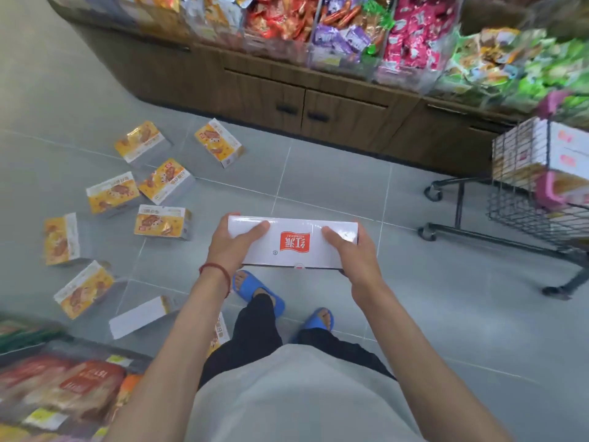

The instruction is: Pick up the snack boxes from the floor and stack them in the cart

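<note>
So I've got the left hand [234, 247] and the right hand [350, 253] each clamped on one end of a long flat white cardboard snack box with a red logo [294, 247]. Thumbs are on top and the fingers curl under, so the box hangs level in the air between them, above the grey tiled floor [334, 186]. There's a red string bracelet [220, 272] on the left wrist. Right below the hands are a pair of blue rubber slippers [255, 288].

Out past the left hand, a bunch of yellow-and-orange cardboard snack boxes [162, 223] lie scattered on the tiles at all angles, some flat and some tipped. One shows its plain white side.

Well off to the right of the right hand is the black wire shopping cart [516, 212], with a pile of white and yellow boxes [519, 154] already in its basket.

Ahead of both hands is a brown wooden cabinet [287, 100], topped with clear bins of colourful wrapped snacks [350, 27].
</note>
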